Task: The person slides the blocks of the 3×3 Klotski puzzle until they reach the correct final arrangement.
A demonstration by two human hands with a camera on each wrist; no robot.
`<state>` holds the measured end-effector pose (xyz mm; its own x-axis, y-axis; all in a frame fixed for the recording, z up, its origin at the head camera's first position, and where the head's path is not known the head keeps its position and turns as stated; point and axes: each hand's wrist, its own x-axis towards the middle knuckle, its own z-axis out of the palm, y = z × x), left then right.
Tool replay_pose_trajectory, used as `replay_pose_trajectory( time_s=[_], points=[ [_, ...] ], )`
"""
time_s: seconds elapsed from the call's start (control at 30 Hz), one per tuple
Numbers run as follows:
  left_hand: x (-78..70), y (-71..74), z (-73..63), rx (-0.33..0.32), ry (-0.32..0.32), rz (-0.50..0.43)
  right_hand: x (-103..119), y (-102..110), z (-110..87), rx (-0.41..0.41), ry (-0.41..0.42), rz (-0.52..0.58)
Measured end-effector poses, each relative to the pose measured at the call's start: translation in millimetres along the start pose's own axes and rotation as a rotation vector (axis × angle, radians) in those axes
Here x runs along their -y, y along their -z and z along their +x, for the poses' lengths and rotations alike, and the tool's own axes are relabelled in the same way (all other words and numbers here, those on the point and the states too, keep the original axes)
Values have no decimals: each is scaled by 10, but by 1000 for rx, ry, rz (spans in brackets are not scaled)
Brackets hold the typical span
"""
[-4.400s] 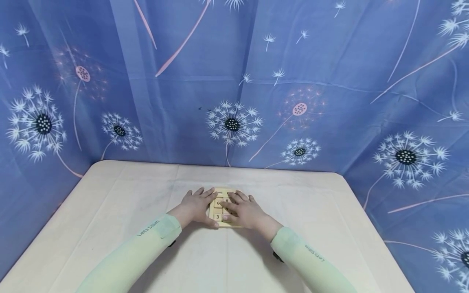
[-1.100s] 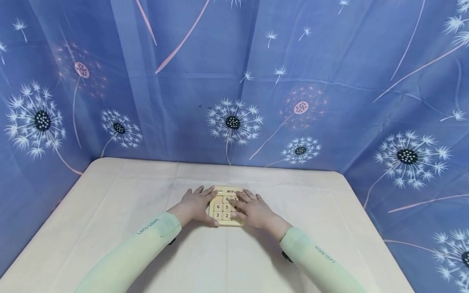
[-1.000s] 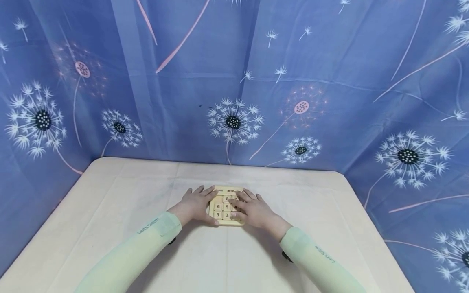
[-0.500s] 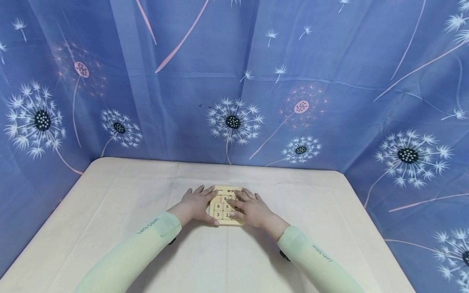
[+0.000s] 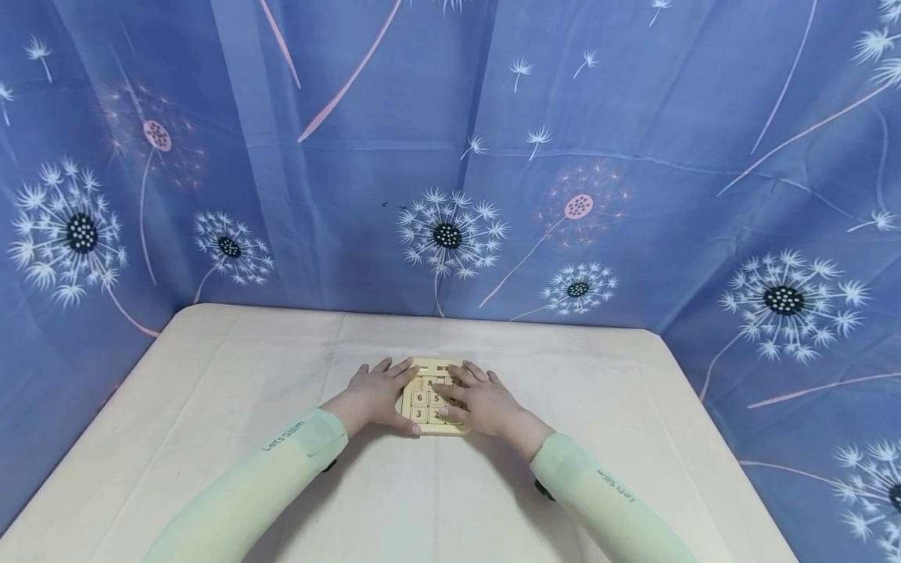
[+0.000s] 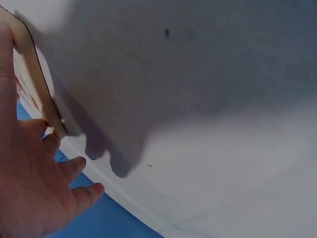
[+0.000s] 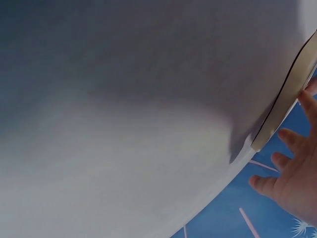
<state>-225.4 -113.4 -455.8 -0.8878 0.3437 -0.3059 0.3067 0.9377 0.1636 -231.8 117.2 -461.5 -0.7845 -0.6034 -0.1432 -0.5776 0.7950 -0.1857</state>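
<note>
A pale yellow sliding number puzzle (image 5: pixel 439 429) lies flat on the table between both hands. Its 8 tile (image 5: pixel 428 383) sits in the far row, partly into the left column, a narrow gap parting it from the 7 tile (image 5: pixel 453 382). My left hand (image 5: pixel 376 392) steadies the left edge, thumb at the near corner and forefinger at the far one; its other fingers spread loosely in the left wrist view. My right hand (image 5: pixel 486 403) reaches over the right side with extended fingers, one fingertip right at the 8 tile. It covers most of the right column.
A white-covered table (image 5: pixel 281 352) surrounds the puzzle. Behind and beside it hangs a blue curtain (image 5: pixel 338 234) printed with dandelions. Pale green sleeves (image 5: pixel 246 485) cover both forearms.
The 6 tile has gone down a row since the oldest frame. Over the last second the 8 tile has slid left with my right hand's fingers. My left hand stays put.
</note>
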Motion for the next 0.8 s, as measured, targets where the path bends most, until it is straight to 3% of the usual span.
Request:
replay_pose_trajectory(
  time_s=[0.8],
  points=[
    [39, -37, 17, 11, 10, -46, 41, 19, 65, 5, 40, -9]
  ],
)
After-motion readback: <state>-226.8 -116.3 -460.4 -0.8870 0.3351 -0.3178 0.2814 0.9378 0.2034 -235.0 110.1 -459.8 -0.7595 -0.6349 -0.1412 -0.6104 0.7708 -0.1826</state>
